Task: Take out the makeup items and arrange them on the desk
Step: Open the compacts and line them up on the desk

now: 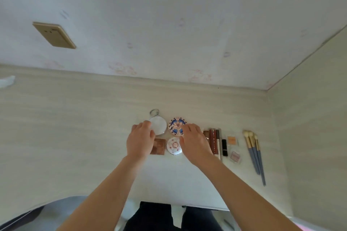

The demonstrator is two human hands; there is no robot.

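While the left hand [139,139] grasps the round white mirror [158,125], the right hand [193,141] rests released, fingers straight, on the patterned compact [175,126] at three o'clock of it.

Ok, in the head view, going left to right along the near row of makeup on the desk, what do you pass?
Brown square palette → white floral round compact → black lipstick tube → pink blush pan in clear case → blue-handled brushes.
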